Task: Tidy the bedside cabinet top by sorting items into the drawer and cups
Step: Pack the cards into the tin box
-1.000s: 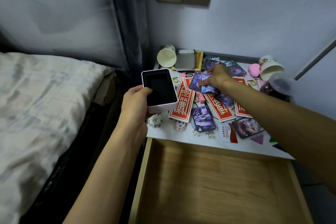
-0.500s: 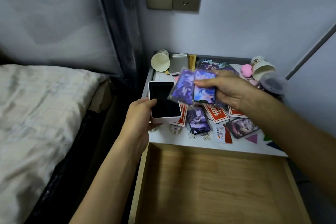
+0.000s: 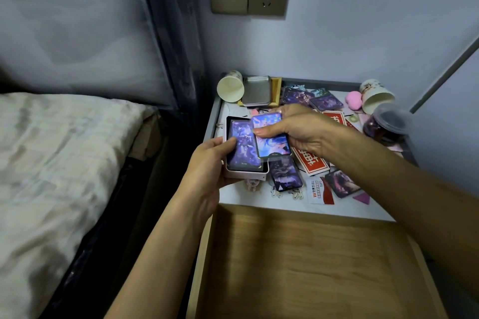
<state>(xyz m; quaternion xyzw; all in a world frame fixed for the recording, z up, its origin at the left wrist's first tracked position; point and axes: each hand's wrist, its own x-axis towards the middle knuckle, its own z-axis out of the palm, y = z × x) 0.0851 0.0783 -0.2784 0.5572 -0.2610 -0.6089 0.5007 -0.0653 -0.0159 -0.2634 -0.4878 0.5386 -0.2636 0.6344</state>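
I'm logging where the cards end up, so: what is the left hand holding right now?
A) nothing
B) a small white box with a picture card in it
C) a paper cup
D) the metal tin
B: the left hand grips the small white box with a purple card lying in it, while the right hand pinches a second card just over the box.

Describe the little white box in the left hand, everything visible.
The white box is shallow and rectangular with rounded corners, pale outside, dark-lined and lidless. The left hand grips its left side, thumb pressing a purple picture card lying inside. It is held over the cabinet top, near the front left corner. A second card in the right hand overlaps its right edge.
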